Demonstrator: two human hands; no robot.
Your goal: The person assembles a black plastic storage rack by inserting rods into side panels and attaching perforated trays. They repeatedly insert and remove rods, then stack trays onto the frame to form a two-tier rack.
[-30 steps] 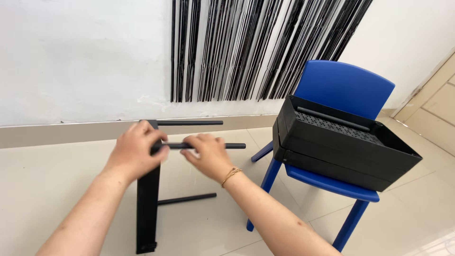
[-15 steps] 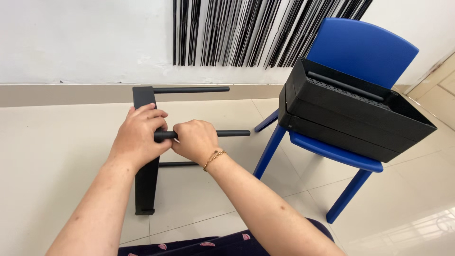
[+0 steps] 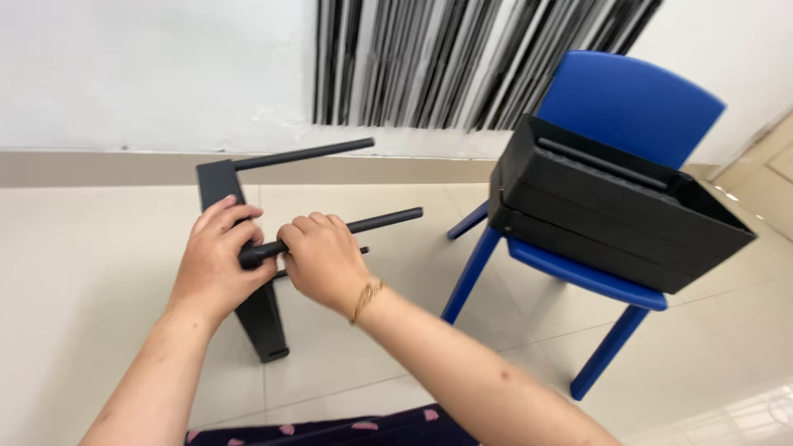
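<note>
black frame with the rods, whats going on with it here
A person holds an upright black post standing on the tiled floor. The left hand grips the post where the middle rod joins it, and the right hand is wrapped around that rod. Another rod sticks out above. A blue chair alongside carries a black tray.

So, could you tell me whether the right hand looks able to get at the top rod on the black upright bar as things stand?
Probably yes. The right hand grips the middle rod, and the top rod sticks out just above it with nothing across the way; the hand would need to let go first.
</note>
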